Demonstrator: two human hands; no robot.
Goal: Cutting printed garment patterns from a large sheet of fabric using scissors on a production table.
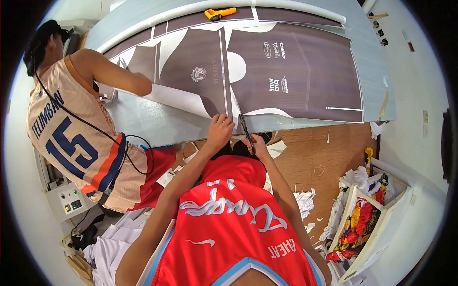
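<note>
Brown printed sheet (286,71) lies flat across the grey desk (143,121), its near edge at the desk's lip. Scissors (245,131) bite into that edge, gripped in the closed right hand (257,143). Left hand (220,127) pinches the sheet just beside. Far left, a co-worker's arm (119,76) rests on the sheet.

long grey-blue cutting table (143,125) set across the room, white walls (415,71) around. brown woven-look floor (329,157) littered with white paper scraps (305,200). white crate (377,229) of coloured fabric seen at right, control box (67,202) at left.
</note>
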